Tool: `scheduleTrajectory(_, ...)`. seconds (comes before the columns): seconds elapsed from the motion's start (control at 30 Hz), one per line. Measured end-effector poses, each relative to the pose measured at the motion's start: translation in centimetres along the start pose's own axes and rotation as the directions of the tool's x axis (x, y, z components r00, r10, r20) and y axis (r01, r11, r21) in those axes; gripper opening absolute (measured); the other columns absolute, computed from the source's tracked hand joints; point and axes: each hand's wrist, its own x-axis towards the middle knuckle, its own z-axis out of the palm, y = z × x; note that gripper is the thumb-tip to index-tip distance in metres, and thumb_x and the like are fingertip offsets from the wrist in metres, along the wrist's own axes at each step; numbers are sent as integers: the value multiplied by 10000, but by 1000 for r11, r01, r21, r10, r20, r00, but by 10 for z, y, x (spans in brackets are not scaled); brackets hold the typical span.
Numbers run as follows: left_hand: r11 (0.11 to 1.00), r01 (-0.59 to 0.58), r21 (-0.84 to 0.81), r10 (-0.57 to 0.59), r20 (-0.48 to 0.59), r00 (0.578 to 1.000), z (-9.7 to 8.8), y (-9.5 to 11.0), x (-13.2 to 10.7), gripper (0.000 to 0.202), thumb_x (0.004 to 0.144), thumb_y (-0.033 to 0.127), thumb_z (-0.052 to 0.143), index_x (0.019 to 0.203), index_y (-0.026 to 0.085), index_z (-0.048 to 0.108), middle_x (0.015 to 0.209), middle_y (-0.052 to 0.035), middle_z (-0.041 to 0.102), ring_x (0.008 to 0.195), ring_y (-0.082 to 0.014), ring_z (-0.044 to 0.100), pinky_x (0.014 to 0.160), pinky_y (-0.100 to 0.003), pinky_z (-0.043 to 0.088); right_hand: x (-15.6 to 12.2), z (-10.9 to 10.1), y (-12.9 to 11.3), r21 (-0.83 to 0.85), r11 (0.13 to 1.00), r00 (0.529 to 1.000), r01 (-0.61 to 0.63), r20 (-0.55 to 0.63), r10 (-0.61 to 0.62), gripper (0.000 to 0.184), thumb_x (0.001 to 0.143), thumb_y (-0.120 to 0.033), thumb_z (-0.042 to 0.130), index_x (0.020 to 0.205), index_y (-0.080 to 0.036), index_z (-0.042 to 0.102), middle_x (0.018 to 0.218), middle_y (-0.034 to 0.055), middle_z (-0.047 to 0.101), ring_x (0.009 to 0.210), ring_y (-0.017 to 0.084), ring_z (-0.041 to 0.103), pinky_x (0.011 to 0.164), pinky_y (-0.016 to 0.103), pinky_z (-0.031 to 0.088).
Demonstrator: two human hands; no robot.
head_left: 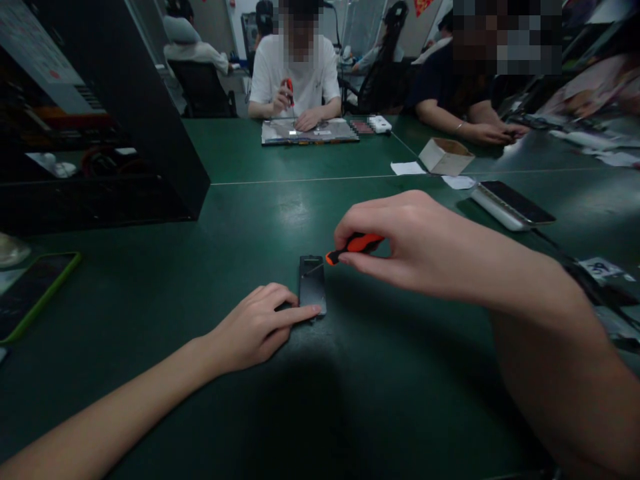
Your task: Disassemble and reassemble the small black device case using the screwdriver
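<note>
A small black rectangular device (313,287) lies flat on the green table, its exact kind unclear. My left hand (265,320) holds it down: the index finger stretches across its near end, and the other fingers are bent in at its left side. In my right hand (395,240) is a screwdriver (364,243) with an orange and black handle, gripped between thumb and fingers and tilted low. The thin shaft points left over the device's far end. Whether its tip touches the surface I cannot tell.
A dark shelf unit (170,153) stands at the left, a green-edged phone (40,290) before it. At the right are a white box (447,156), a phone (520,202) on a white block, and cables. Opposite, a person (295,80) works on a flat panel (310,137); another sits right.
</note>
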Motion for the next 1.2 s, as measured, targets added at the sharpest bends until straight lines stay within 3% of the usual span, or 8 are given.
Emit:
scheduleTrajectory(0.37,1000,-5,9,5,-11,1000,-1,1,1,511,1017,150,446,1492,319,531,1133,-98,605,1021,-250,567,877,-395,503,0,0,-1,-1,1000,999,25,37,-25,125,904,-156,571,928,-186,690,899,39,732,789,181,645,719,287,428)
scheduleTrajectory(0.8,1000,-1,15,1,-11,1000,-1,1,1,504,1020,147,449,1488,312,536,1138,-99,608,1027,-248,565,894,-399,505,2,5,-2,-7,999,999,46,-8,-46,115,947,-218,587,902,-176,684,892,47,712,785,178,626,713,281,415)
scheduleTrajectory(1.2,1000,-6,7,6,-13,1000,-1,2,1,486,1028,152,440,1482,299,539,1137,-100,604,1037,-258,566,893,-414,502,3,7,-4,-10,998,997,65,-48,-65,113,925,-161,574,897,-166,683,885,51,701,789,175,615,713,278,404)
